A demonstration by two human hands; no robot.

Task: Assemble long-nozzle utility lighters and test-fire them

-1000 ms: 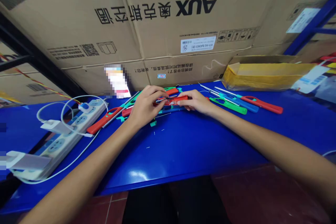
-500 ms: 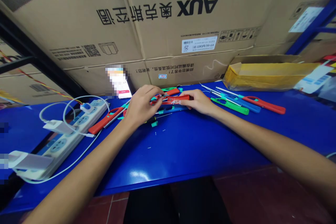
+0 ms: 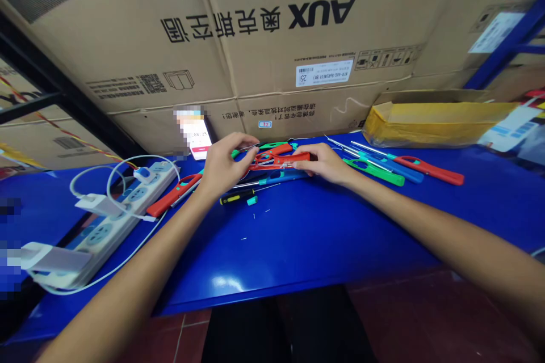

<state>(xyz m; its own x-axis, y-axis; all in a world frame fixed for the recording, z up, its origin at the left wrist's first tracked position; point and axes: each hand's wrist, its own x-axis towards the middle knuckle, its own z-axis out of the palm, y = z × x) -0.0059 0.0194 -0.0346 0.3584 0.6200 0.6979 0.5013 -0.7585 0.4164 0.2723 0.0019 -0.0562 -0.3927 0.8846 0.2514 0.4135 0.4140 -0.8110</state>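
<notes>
My right hand [image 3: 326, 163] grips the red handle shell of a long-reach lighter [image 3: 284, 162] by its right end. The shell appears opened, with small parts inside it. At its left end my left hand [image 3: 230, 161] has thumb and fingertips pinched close together, with a thin dark wire [image 3: 251, 148] at the fingertips. Beneath and behind the shell lie a blue lighter [image 3: 281, 175] and a green lighter [image 3: 272, 146]. In front of my left hand are a black and yellow screwdriver [image 3: 236, 198] and a small teal piece [image 3: 252, 201].
Several lighters, including a red one [image 3: 430, 170] and a green one [image 3: 374, 172], lie to the right. On the left are another red lighter [image 3: 174, 195], a power strip [image 3: 123, 210] with cables, and a lit phone [image 3: 200, 144]. Behind stands a large carton [image 3: 264, 68]; a yellow-taped box [image 3: 434, 125] sits right.
My left hand has drawn slightly left and up from the red shell, carrying the thin wire at its fingertips. The screwdriver handle is now uncovered. My right hand still grips the shell.
</notes>
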